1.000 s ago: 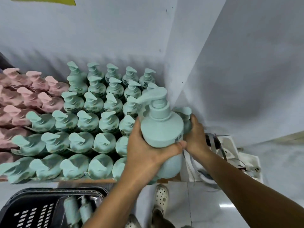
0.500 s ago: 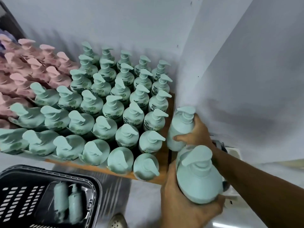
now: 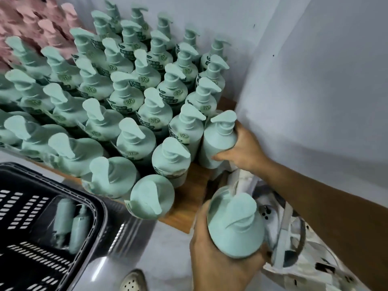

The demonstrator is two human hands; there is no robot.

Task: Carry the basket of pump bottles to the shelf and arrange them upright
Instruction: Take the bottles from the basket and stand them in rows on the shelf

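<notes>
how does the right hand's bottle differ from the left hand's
The right-hand bottle stands on the wooden shelf, beside the rows; the left-hand bottle is held off the shelf, in front of it. The right hand grips its bottle from the side, the left hand from below. Both are mint green pump bottles, pumps up.

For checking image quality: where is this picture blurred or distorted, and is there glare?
Head view: the pink bottles are motion-smeared; the wide lens splays the green bottles outward; glare lies on the floor beside the basket; left hand and right hand look sharper.

Both curled tight — left grip (image 3: 217, 260), right grip (image 3: 246, 148)
</notes>
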